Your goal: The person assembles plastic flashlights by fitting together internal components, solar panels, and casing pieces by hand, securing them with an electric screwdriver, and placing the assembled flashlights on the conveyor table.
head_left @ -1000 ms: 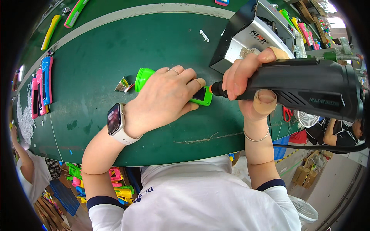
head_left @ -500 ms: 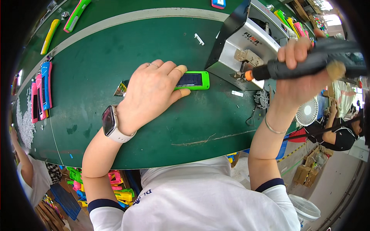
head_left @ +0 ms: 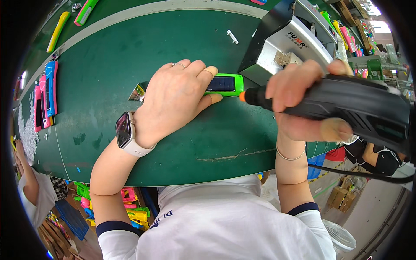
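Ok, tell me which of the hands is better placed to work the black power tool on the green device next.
Probably the right: the right hand grips the black power tool, its orange tip by one end of the green device, while the left hand is occupied holding the device.

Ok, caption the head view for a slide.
Left hand holds a green case on the table; right hand points a black power tool at its right end.

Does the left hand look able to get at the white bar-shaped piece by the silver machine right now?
Probably yes: nothing visible stands between the left hand and the white bar-shaped piece, though it is holding the green casing and would first need to let go.
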`<state>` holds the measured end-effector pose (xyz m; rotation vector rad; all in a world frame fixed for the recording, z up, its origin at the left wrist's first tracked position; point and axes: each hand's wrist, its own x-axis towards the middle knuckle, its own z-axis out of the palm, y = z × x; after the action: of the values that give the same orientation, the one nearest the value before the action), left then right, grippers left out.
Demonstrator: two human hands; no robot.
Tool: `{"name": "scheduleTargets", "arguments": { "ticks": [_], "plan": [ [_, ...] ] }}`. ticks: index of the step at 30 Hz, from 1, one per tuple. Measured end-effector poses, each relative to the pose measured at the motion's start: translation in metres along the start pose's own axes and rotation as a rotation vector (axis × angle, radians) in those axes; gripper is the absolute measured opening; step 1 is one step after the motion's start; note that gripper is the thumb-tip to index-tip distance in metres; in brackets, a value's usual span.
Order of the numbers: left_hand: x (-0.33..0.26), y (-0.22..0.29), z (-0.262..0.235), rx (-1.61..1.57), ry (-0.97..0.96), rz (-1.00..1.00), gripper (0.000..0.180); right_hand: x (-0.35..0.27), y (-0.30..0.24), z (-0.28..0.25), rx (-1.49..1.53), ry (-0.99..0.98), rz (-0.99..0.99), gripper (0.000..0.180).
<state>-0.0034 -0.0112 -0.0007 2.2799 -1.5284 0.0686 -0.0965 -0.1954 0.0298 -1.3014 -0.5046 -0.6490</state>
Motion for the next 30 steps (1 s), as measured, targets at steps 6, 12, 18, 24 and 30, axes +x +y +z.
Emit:
{"name": "scheduleTargets", "arguments": {
  "ticks": [6, 12, 18, 24, 30],
  "plan": [
    [-0.002, 0.001, -0.003, -0.03, -0.02, -0.03, 0.044, -0.007, -0.006, 0.008, -0.081, -0.001, 0.047, 0.091],
    [0.004, 0.016, 0.005, -0.278, 0.207, 0.183, 0.038, 0.002, -0.027, 0.014, 0.039, 0.095, -0.03, 0.092],
    [0.019, 0.023, 0.022, -0.242, 0.3, 0.26, 0.021, 0.002, -0.042, 0.002, 0.066, -0.006, -0.098, 0.083],
    [0.111, 0.031, -0.007, -0.102, 0.589, 0.357, 0.015, 0.018, -0.057, -0.022, -0.326, 0.095, -0.307, 0.071],
    [0.13, 0.027, -0.008, 0.073, 0.631, 0.326, 0.033, 0.038, -0.04, -0.02, -0.51, 0.448, 0.02, 0.059]
  ]
}}
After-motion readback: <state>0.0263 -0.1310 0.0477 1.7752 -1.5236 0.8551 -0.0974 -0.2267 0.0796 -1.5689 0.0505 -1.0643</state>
